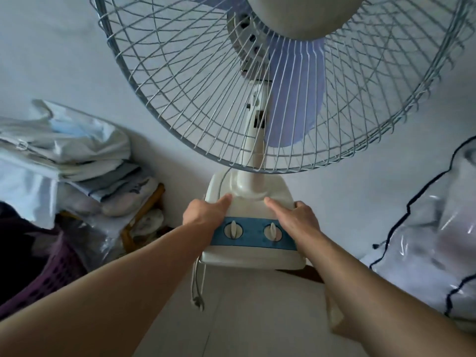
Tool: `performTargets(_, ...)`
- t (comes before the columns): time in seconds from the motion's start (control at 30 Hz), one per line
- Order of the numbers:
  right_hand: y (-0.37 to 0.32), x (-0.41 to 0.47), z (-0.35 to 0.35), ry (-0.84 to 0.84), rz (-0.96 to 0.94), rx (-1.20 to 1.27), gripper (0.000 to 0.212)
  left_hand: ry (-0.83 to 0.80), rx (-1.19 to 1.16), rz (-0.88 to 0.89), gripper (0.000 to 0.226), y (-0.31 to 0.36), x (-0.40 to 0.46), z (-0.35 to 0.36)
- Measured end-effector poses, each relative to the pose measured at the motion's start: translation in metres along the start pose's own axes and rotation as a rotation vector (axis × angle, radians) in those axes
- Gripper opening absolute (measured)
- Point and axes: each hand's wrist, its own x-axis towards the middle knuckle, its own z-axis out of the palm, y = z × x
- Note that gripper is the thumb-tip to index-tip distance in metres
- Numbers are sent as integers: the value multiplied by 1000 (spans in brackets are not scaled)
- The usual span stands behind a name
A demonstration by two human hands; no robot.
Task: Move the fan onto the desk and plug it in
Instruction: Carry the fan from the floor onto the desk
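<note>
A white table fan [253, 161] with a wire cage and pale blue blades fills the upper middle of the head view. Its cream base [252, 256] carries a blue panel with two knobs. My left hand [206, 215] grips the left side of the base, thumb on top. My right hand [298, 217] grips the right side the same way. The fan's white cord and plug [197, 295] hang loose below the base's front left corner. The surface under the base is mostly hidden; a dark edge shows at its lower right.
A pile of folded pale cloth [64, 148] lies on a wooden rack [144, 215] at the left. A purple basket [56, 266] is at lower left. A clear plastic bag with dark piping [432, 240] is at the right. Pale tiled floor [244, 318] lies below.
</note>
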Motion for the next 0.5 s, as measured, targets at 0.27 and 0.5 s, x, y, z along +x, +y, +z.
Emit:
performTargets(0.27, -155, -58, -48, -40, -90, -40, 75, 71, -36, 10, 71, 115, -55, -120)
performTargets(0.5, -230, -90, -71, -128, -179, -74, 87, 151, -96, -37, 73, 160, -99, -181)
